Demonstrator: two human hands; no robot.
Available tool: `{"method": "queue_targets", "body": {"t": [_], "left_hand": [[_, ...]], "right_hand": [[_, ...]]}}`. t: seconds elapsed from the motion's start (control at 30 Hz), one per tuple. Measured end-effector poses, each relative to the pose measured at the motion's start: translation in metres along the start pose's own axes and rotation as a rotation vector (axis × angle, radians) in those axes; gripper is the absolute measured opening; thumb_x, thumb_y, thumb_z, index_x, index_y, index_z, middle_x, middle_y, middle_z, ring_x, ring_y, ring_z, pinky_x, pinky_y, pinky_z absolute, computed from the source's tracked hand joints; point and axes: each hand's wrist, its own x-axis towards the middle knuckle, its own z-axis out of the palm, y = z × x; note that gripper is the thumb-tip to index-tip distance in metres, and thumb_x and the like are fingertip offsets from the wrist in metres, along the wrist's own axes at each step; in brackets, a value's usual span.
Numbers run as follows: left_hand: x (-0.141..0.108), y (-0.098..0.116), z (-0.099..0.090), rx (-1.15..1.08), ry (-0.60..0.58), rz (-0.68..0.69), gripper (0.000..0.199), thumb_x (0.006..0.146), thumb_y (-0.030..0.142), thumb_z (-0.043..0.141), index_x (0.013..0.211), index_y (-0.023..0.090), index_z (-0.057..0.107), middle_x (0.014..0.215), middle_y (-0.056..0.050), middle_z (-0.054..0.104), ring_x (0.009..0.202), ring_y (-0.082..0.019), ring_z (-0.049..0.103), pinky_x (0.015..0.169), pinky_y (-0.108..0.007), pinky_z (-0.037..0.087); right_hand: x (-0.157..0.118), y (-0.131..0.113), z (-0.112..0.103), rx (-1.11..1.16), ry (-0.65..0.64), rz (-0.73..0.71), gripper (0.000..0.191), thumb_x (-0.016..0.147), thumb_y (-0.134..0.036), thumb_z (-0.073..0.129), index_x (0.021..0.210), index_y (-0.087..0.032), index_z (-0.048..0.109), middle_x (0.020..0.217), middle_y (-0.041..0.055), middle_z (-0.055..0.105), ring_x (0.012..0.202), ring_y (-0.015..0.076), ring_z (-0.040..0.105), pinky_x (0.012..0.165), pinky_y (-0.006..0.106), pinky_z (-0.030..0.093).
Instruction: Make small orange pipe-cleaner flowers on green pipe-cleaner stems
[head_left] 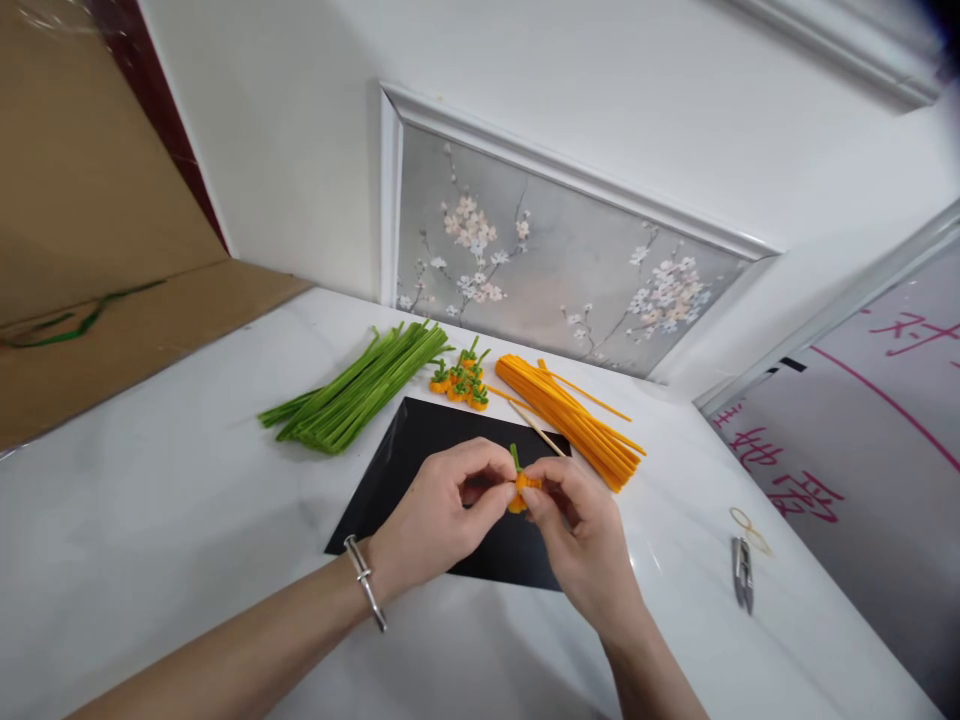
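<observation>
Between my two hands is a small pipe-cleaner pumpkin (517,502), orange and ribbed, with a green stem standing up from its top. My left hand (461,505) pinches it from the left, thumb against fingertips. From the right, my right hand (581,535) grips its other side between thumb and fingers. Both hands are above a black mat (405,460). Beyond the mat, several finished-looking orange pumpkins with green tops (461,380) sit in a cluster. Part of the held pumpkin is hidden by my fingertips.
Green pipe cleaners (360,390) lie bundled at the left, orange pipe cleaners (574,415) at the right. A thin wooden stick (536,428) rests by the mat's far edge. Thread snips (742,575) lie far right near a pale loop (750,530). Cardboard (105,330) stands left; a framed wall panel (555,250) rises behind.
</observation>
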Motion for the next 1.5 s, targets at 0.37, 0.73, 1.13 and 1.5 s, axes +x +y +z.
{"method": "queue_targets", "body": {"t": [0.37,0.73,1.13,1.5], "left_hand": [[-0.0013,0.004,-0.0022,0.066,-0.011,0.043,0.009,0.081,0.012,0.053,0.076,0.018,0.058,0.084,-0.002,0.058,0.076,-0.014,0.057,0.063,-0.024,0.047],[0.0013,0.003,-0.0008,-0.228,-0.071,-0.107,0.011,0.081,0.009,0.051,0.075,0.018,0.051,0.074,0.002,0.055,0.072,-0.012,0.055,0.067,-0.025,0.043],[0.0038,0.006,-0.0002,-0.458,-0.074,-0.266,0.012,0.084,0.025,0.058,0.077,0.016,0.055,0.075,0.002,0.054,0.073,-0.012,0.056,0.072,-0.026,0.05],[0.0003,-0.0005,0.0002,-0.033,-0.027,-0.091,0.012,0.089,0.024,0.049,0.081,0.018,0.055,0.075,0.001,0.056,0.069,-0.013,0.053,0.064,-0.025,0.045]], "right_hand": [[-0.0019,0.0012,0.0047,0.145,-0.022,0.1,0.01,0.092,-0.026,0.052,0.095,-0.021,0.059,0.083,0.0024,0.061,0.07,0.0139,0.059,0.062,0.026,0.05],[-0.0015,-0.0025,0.0032,0.154,-0.072,0.129,0.011,0.093,-0.027,0.05,0.097,-0.021,0.057,0.084,0.0025,0.06,0.068,0.0135,0.058,0.06,0.026,0.051],[-0.0022,-0.0026,0.0028,0.136,-0.024,0.108,0.012,0.092,-0.028,0.051,0.097,-0.021,0.059,0.083,0.0026,0.06,0.066,0.0131,0.058,0.06,0.027,0.052],[-0.0004,-0.0043,0.0039,0.174,-0.019,0.184,0.013,0.09,-0.031,0.054,0.093,-0.019,0.059,0.074,-0.0004,0.06,0.057,0.0107,0.058,0.052,0.024,0.05]]}}
